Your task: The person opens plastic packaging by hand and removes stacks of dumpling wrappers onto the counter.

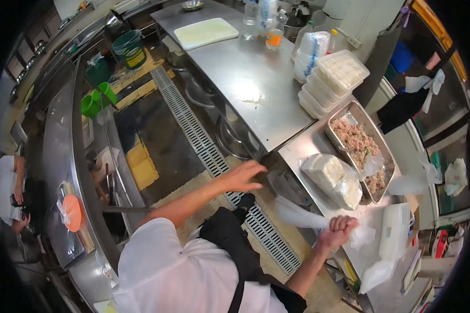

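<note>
Over the floor drain, my left hand (241, 176) is stretched out with its fingers apart and nothing in it. My right hand (339, 233) is closed on a translucent plastic bag (300, 215), which trails left from the fist and is blurred by motion. Just beyond that hand, a wrapped pack of white wrappers (332, 180) lies on the steel counter. Behind the pack is a metal tray (390, 169) of minced meat (356, 141), with a plastic bag piece on the meat.
Stacked lidded containers (331, 83), bottles (274, 32) and a white cutting board (206, 33) stand on the steel table (230, 73). A long white container (395, 229) sits at the right. Another person (8, 188) is at far left.
</note>
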A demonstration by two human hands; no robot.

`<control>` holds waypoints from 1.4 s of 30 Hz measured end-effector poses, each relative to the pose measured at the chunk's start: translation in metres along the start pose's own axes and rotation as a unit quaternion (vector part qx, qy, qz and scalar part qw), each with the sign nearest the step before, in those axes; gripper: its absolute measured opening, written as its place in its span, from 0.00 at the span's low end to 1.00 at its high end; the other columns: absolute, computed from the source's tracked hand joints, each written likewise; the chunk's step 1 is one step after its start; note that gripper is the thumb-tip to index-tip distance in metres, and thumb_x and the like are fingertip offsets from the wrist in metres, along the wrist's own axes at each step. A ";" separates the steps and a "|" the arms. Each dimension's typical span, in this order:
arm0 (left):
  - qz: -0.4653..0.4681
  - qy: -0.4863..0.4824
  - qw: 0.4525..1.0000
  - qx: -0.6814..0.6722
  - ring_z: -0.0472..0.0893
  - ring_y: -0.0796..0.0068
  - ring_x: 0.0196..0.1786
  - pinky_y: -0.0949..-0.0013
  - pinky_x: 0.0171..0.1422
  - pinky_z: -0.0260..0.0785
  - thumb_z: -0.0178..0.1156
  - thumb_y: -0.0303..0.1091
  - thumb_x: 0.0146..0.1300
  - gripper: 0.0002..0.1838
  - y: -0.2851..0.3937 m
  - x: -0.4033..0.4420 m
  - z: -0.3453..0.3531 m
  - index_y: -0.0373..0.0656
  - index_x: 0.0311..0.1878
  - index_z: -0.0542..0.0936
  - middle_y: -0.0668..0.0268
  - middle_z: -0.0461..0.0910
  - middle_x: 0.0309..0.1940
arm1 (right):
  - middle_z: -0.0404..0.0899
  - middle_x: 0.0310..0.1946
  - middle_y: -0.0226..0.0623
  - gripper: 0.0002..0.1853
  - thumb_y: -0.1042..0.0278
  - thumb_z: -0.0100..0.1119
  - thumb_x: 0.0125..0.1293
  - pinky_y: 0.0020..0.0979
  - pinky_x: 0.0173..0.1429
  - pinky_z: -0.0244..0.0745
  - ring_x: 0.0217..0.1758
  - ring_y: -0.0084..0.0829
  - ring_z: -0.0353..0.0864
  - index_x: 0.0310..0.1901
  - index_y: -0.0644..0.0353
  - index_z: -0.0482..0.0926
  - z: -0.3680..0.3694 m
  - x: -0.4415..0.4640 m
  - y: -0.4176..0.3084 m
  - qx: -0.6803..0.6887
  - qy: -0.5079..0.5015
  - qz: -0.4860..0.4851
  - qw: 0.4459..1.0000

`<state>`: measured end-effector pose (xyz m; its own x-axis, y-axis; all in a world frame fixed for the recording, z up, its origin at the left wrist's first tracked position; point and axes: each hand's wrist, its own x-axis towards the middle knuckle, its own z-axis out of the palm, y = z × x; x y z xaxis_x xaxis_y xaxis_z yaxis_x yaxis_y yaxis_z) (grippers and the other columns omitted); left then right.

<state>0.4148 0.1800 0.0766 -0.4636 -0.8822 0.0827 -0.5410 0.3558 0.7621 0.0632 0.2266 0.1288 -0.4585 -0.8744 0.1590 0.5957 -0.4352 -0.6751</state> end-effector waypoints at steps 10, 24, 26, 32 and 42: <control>0.054 -0.045 0.992 -0.105 0.81 0.44 0.35 0.51 0.38 0.72 0.62 0.33 0.61 0.11 0.103 0.061 0.039 0.43 0.47 0.79 0.49 0.81 0.30 | 0.52 0.16 0.19 0.19 0.50 0.40 0.79 0.22 0.21 0.53 0.16 0.16 0.51 0.35 0.53 0.70 0.074 0.026 0.036 0.179 -0.077 0.152 0.969; 0.179 -0.255 0.941 -0.129 0.84 0.60 0.41 0.67 0.48 0.74 0.72 0.44 0.56 0.39 0.153 0.184 -0.031 0.38 0.67 0.69 0.55 0.82 0.43 | 0.49 0.14 0.21 0.22 0.43 0.36 0.78 0.23 0.20 0.48 0.15 0.17 0.47 0.33 0.52 0.64 0.100 0.104 -0.012 0.189 -0.045 0.109 0.975; 0.122 -0.240 0.931 -0.247 0.83 0.66 0.39 0.67 0.48 0.74 0.72 0.40 0.57 0.38 0.168 0.195 -0.028 0.38 0.68 0.68 0.57 0.82 0.40 | 0.50 0.14 0.21 0.21 0.44 0.40 0.77 0.24 0.20 0.48 0.15 0.17 0.48 0.34 0.53 0.64 0.106 0.114 -0.007 0.182 -0.058 0.104 0.976; 0.082 -0.250 0.944 -0.201 0.78 0.77 0.27 0.73 0.32 0.70 0.59 0.24 0.64 0.21 0.166 0.224 -0.051 0.35 0.61 0.74 0.65 0.81 0.29 | 0.74 0.47 0.36 0.33 0.55 0.70 0.60 0.31 0.52 0.72 0.49 0.30 0.75 0.61 0.61 0.67 0.068 0.176 -0.065 -0.161 -0.281 0.014 0.946; -0.030 0.127 0.954 -0.272 0.65 0.88 0.19 0.82 0.21 0.57 0.56 0.35 0.72 0.18 0.156 0.212 -0.122 0.35 0.60 0.72 0.71 0.72 0.27 | 0.74 0.61 0.50 0.52 0.51 0.84 0.38 0.40 0.68 0.69 0.65 0.41 0.72 0.65 0.67 0.68 -0.172 0.394 -0.267 -0.625 0.138 -0.148 0.754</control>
<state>0.3175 0.0104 0.2909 -0.2221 -0.9665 0.1286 -0.0854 0.1507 0.9849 -0.3901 0.0354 0.2481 -0.6720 -0.6260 0.3957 -0.5669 0.0910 -0.8188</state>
